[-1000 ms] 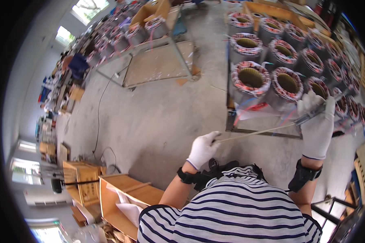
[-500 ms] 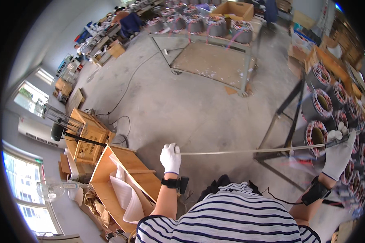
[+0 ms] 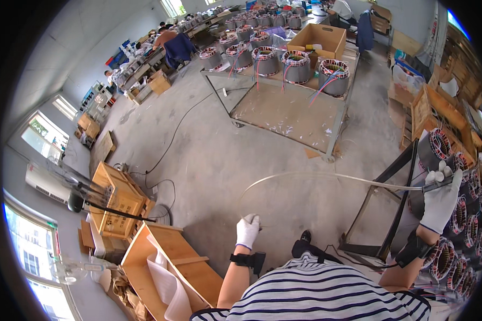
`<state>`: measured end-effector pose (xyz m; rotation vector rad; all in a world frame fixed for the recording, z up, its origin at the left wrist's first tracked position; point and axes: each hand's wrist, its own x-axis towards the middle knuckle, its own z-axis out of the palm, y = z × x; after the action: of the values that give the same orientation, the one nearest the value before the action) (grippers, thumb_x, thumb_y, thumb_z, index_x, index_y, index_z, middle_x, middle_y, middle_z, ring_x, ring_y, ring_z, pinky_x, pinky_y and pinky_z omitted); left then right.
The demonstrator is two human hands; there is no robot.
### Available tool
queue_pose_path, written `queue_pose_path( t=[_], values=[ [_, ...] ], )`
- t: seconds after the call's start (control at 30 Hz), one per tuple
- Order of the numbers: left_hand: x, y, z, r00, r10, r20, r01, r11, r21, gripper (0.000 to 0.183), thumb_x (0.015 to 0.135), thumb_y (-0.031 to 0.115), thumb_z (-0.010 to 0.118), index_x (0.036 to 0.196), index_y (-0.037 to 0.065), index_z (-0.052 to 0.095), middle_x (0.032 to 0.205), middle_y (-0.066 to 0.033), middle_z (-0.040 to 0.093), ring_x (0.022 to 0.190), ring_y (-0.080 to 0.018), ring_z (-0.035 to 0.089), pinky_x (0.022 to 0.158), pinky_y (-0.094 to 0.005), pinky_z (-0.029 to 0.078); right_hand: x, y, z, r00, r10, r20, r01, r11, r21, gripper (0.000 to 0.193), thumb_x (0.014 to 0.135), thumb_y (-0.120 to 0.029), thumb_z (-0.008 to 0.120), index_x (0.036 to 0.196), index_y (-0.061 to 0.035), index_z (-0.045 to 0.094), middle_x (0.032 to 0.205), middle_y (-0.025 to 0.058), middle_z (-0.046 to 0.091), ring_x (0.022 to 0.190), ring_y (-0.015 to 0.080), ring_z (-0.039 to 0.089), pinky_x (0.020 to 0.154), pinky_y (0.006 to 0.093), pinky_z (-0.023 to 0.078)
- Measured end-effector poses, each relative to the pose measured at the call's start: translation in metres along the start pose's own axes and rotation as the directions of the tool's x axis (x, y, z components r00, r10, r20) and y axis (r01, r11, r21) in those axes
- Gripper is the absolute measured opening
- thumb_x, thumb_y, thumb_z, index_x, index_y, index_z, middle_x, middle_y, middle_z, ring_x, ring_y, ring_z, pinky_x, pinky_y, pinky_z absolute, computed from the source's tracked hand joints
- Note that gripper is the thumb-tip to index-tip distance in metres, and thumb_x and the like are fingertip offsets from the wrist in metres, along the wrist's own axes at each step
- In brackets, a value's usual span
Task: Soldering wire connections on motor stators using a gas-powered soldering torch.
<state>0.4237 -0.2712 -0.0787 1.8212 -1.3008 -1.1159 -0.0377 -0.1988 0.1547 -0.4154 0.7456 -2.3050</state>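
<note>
A long, thin, pale flexible strip (image 3: 316, 175) bows upward between my two hands; it may be a sleeve or tube. My left hand (image 3: 248, 231), in a white glove, is closed on its near end at the lower middle, and a short bit of the strip sticks out to the right of the fingers. On the right, my right hand (image 3: 443, 203), also gloved, has its fingers wrapped round the strip's other end together with a dark grey piece (image 3: 437, 183) whose kind I cannot make out. Motor stators (image 3: 441, 144) with red and white windings stand close beside that hand.
A wheeled metal cart (image 3: 284, 115) carries several stators and a cardboard box (image 3: 317, 41). An open wooden crate (image 3: 190, 262) with white foam sheet stands left. Near my right arm is a black metal frame (image 3: 383, 206). A cable (image 3: 172, 125) crosses the floor; people sit far back.
The strip was stretched nearly straight and is now bent into an arc. My left hand has moved right and lower, nearer my body. The view has tilted up, showing more of the room.
</note>
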Motion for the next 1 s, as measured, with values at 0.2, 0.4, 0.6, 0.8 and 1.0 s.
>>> queue_pose_path(
  t=[0.2,0.4,0.6,0.8,1.0],
  values=[
    [0.076,0.066,0.059,0.931,-0.068,0.358,0.139,0.974,-0.178,0.025,0.089,0.019,0.055,0.099,-0.002,0.062,0.080,-0.0090,0.064,0.063,-0.0163,0.064,0.056,-0.0260,0.052,0.054,-0.001,0.002,0.990,-0.142,0.014,0.142,0.990,0.017,0.027,0.092,-0.025,0.052,0.091,0.0017,0.055,0.095,0.0151,0.059,0.065,0.0143,0.050,0.066,0.0289,0.045],
    [0.144,0.158,0.134,0.694,0.009,0.720,0.257,0.931,-0.259,0.027,0.090,0.017,0.053,0.101,-0.007,0.060,0.092,-0.0123,0.064,0.082,-0.0210,0.065,0.067,-0.0286,0.053,0.094,0.004,0.013,0.949,-0.270,-0.164,0.258,0.962,-0.093,0.025,0.092,-0.022,0.053,0.092,0.0022,0.055,0.093,0.0149,0.059,0.066,0.0145,0.049,0.072,0.0300,0.044],
    [0.225,0.285,0.237,0.278,0.310,0.909,-0.226,0.941,-0.252,0.021,0.083,0.012,0.057,0.094,-0.004,0.063,0.083,-0.0075,0.065,0.072,-0.0129,0.062,0.062,-0.0249,0.050,0.124,0.000,0.003,0.888,-0.443,-0.122,0.418,0.889,-0.186,0.027,0.094,-0.023,0.050,0.092,0.0037,0.053,0.093,0.0120,0.056,0.070,0.0140,0.046,0.077,0.0303,0.042],
    [0.272,0.418,0.349,0.006,0.518,0.856,-0.627,0.669,-0.400,0.019,0.072,0.015,0.060,0.082,-0.001,0.064,0.069,-0.0112,0.063,0.060,-0.0181,0.061,0.058,-0.0291,0.050,0.130,-0.016,0.001,0.759,-0.585,-0.285,0.459,0.791,-0.404,0.038,0.095,-0.026,0.045,0.108,0.0096,0.047,0.085,0.0037,0.041,0.073,0.0134,0.041,0.078,0.0281,0.039],
    [0.310,0.566,0.480,-0.113,0.851,0.512,-0.919,0.106,-0.379,0.022,0.068,0.019,0.055,0.079,0.005,0.066,0.078,-0.0188,0.063,0.073,-0.0357,0.061,0.068,-0.0405,0.050,0.074,-0.079,-0.040,0.499,-0.812,0.303,0.071,-0.310,-0.948,0.027,0.091,-0.012,0.048,0.106,0.0096,0.047,0.076,0.0053,0.043,0.062,0.0109,0.035,0.056,0.0197,0.030]
  ],
)
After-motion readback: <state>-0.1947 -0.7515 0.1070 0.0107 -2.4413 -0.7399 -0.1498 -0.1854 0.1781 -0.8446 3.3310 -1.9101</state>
